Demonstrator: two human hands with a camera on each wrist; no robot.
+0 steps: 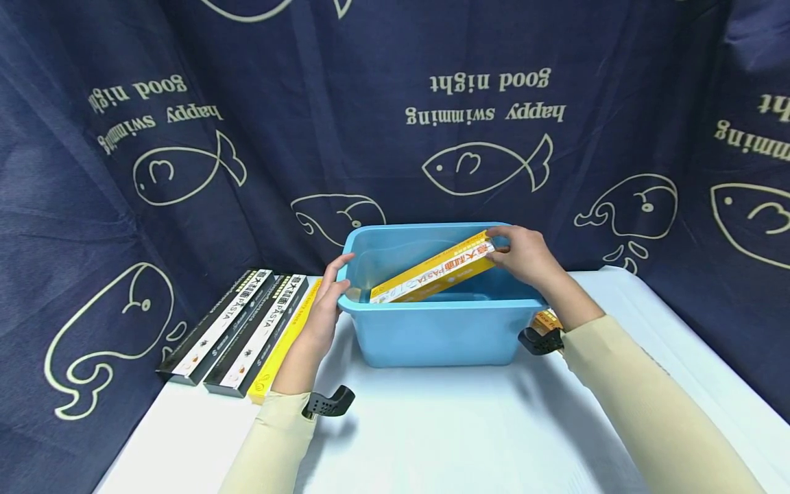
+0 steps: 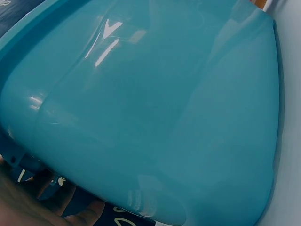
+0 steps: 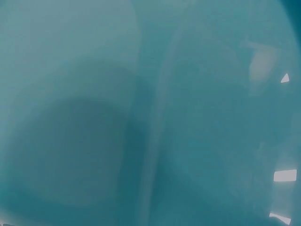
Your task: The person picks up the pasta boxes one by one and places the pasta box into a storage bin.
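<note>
A light blue plastic bin [image 1: 432, 336] stands on the white table. Inside it a yellow pasta box [image 1: 432, 273] lies at a slant, its right end raised to the rim and its left end lower. My right hand [image 1: 521, 254] reaches over the bin's right side and pinches the raised end between thumb and fingers. At the left rim my left hand [image 1: 324, 309] holds the bin, fingertips over the edge. The left wrist view shows the bin's outer wall [image 2: 150, 103] close up, with the left hand's fingers [image 2: 61, 197] by the rim. Only blue plastic [image 3: 197, 113] fills the right wrist view.
Left of the bin, two black pasta boxes [image 1: 222, 322] [image 1: 262, 329] and a yellow box [image 1: 262, 384] lie side by side. Another box [image 1: 546, 321] shows partly behind the right wrist. A dark blue printed curtain [image 1: 382, 137] hangs behind and at both sides.
</note>
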